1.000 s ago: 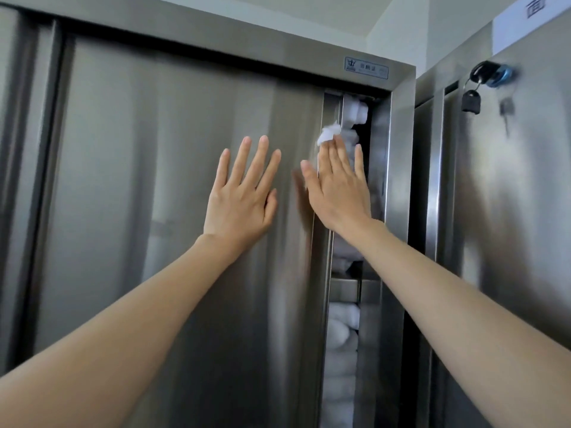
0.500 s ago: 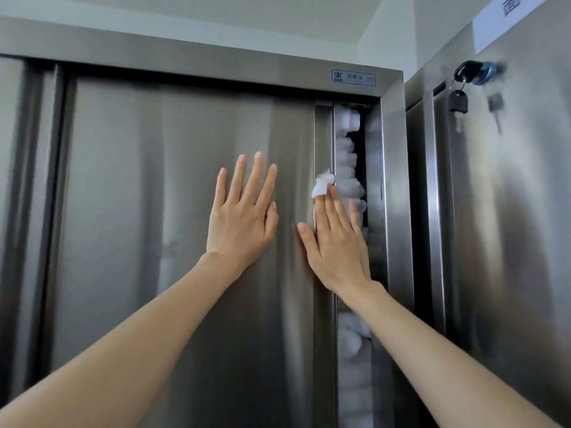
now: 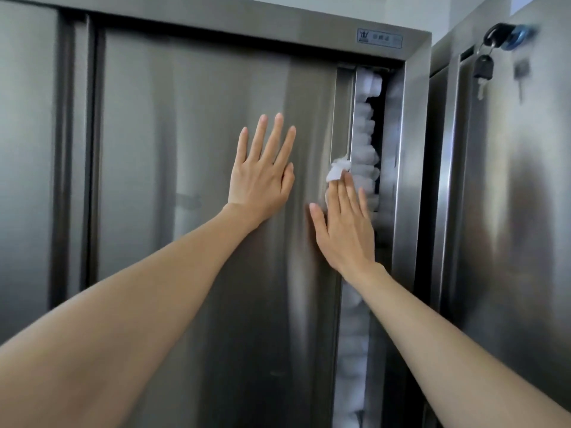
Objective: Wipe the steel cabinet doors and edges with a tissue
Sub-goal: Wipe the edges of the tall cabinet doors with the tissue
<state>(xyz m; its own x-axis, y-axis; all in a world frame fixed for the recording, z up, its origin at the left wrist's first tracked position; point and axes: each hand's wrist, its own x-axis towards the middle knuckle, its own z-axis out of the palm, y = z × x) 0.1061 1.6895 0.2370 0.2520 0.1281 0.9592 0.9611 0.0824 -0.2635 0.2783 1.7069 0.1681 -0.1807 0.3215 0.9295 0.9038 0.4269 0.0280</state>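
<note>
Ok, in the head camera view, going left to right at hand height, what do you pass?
left hand flat on the steel door → tissue on the door edge → right hand → white rolls in the gap → padlock with keys

- Through the gap you've got a stack of white rolled towels (image 3: pixel 364 156) packed inside, running from the top of the opening down to the bottom of the frame.
- Up top there's a small maker's label (image 3: pixel 379 37) with a crown logo; the text is too blurry to read.
- On your right, a bunch of keys (image 3: pixel 483 71) hangs from a lock (image 3: pixel 506 34) on the neighbouring unit.
- Bit of pale wall (image 3: pixel 445 12) shows in the top corner.
</note>
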